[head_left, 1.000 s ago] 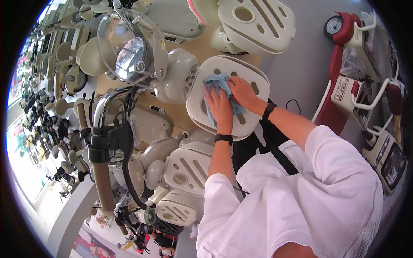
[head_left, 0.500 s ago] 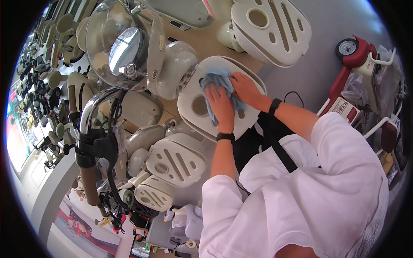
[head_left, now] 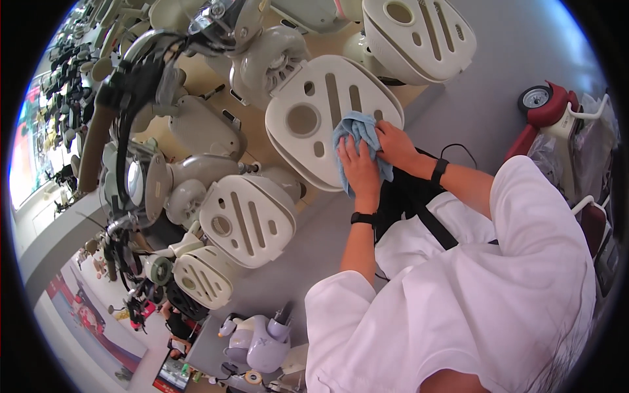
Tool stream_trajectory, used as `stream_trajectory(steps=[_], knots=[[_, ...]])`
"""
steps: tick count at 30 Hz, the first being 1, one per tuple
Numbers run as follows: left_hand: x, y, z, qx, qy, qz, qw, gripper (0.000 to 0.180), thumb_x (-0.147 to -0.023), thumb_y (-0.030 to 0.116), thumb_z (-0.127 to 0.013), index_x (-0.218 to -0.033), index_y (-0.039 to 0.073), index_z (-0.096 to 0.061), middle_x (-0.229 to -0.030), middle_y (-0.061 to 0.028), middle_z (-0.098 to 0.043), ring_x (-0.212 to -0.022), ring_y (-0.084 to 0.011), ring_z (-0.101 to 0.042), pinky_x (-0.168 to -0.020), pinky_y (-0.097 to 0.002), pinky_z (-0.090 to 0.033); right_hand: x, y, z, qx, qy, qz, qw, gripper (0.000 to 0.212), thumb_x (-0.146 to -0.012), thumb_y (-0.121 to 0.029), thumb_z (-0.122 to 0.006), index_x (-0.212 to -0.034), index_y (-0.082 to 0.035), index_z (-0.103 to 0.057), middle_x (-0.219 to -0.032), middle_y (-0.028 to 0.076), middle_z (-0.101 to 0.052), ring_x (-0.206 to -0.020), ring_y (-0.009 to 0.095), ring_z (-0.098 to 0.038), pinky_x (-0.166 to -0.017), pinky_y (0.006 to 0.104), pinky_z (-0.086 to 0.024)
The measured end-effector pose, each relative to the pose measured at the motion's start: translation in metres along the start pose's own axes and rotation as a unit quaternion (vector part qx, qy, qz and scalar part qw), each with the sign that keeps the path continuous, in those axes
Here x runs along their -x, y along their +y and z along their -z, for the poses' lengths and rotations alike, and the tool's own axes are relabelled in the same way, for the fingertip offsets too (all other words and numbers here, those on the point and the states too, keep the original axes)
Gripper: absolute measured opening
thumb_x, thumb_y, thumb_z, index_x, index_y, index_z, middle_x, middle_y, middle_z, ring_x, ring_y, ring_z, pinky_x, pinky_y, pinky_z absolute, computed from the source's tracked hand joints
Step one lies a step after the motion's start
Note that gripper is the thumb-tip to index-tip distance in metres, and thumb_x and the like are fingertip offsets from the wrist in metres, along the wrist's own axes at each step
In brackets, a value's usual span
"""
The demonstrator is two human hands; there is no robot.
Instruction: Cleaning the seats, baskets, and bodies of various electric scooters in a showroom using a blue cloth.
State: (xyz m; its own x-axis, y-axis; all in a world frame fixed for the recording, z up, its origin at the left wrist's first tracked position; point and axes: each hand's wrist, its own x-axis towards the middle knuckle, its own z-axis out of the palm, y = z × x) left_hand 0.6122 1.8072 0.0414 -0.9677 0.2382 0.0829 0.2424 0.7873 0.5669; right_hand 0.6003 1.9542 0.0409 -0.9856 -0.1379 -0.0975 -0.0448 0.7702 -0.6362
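Observation:
A light blue cloth [head_left: 356, 126] lies bunched over the near right edge of a cream plastic panel [head_left: 286, 116] with slots and a round hole, fixed to the front of a scooter. My left hand [head_left: 360, 171] presses down on the cloth, its fingers curled into the folds. On the cloth's right side, my right hand [head_left: 397, 145] grips it, with the fingertips partly hidden in the fabric. Both wrists wear dark bands. Part of the panel's slots is covered by the cloth.
A similar slotted panel [head_left: 419, 39] stands beyond, and another [head_left: 247, 219] to the left. A scooter handlebar [head_left: 98, 134] rises at the left. On the right are a red scooter part with a wheel [head_left: 537, 98] and clear plastic wrap [head_left: 547, 154]. A lilac scooter [head_left: 262, 344] stands at the lower left.
Both hands and the cloth have moved from the panel's middle toward its near right edge, uncovering the round hole and the slots. The view has shifted too.

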Motion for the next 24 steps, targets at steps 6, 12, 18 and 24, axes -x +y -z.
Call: stream_trajectory(steps=[6, 12, 18, 24], knots=[[0.051, 0.015, -0.009, -0.016, 0.054, -0.002, 0.998, 0.048, -0.079, 0.001, -0.072, -0.124, 0.002, -0.059, -0.143, -0.0199, -0.049, -0.14, -0.046, -0.04, -0.116, -0.0585, -0.034, 0.048, -0.002, -0.002, -0.01, -0.015, 0.021, 1.0, 0.048, -0.07, -0.01, -0.081, -0.112, -0.002, -0.059, -0.111, 0.014, -0.058, -0.108, 0.035, -0.059, -0.091, 0.0441, -0.053], [0.07, 0.025, -0.011, -0.023, 0.049, 0.002, 0.999, 0.043, -0.083, 0.004, -0.07, -0.125, 0.005, -0.06, -0.144, -0.0163, -0.051, -0.141, -0.0429, -0.041, -0.116, -0.058, -0.036, 0.066, -0.006, -0.001, 0.022, -0.02, 0.01, 0.999, 0.048, -0.069, -0.011, -0.082, -0.11, -0.002, -0.059, -0.11, 0.014, -0.059, -0.106, 0.035, -0.061, -0.088, 0.0445, -0.054], [0.059, 0.028, -0.009, -0.024, 0.051, -0.008, 0.998, 0.04, -0.083, 0.0, -0.069, -0.121, 0.002, -0.059, -0.141, -0.0177, -0.051, -0.139, -0.0432, -0.042, -0.116, -0.0567, -0.036, 0.055, 0.003, 0.001, 0.063, -0.014, 0.058, 0.996, 0.039, -0.072, -0.011, -0.078, -0.107, -0.004, -0.061, -0.106, 0.013, -0.059, -0.101, 0.032, -0.062, -0.081, 0.0425, -0.055], [0.028, 0.032, -0.017, -0.024, 0.044, -0.006, 0.999, 0.034, -0.083, -0.002, -0.067, -0.115, 0.001, -0.058, -0.138, -0.0201, -0.052, -0.135, -0.0449, -0.045, -0.111, -0.0568, -0.039, 0.031, 0.013, 0.007, 0.068, 0.002, 0.026, 0.997, 0.025, -0.079, -0.009, -0.069, -0.102, -0.004, -0.062, -0.105, 0.012, -0.06, -0.098, 0.032, -0.063, -0.076, 0.043, -0.056]])
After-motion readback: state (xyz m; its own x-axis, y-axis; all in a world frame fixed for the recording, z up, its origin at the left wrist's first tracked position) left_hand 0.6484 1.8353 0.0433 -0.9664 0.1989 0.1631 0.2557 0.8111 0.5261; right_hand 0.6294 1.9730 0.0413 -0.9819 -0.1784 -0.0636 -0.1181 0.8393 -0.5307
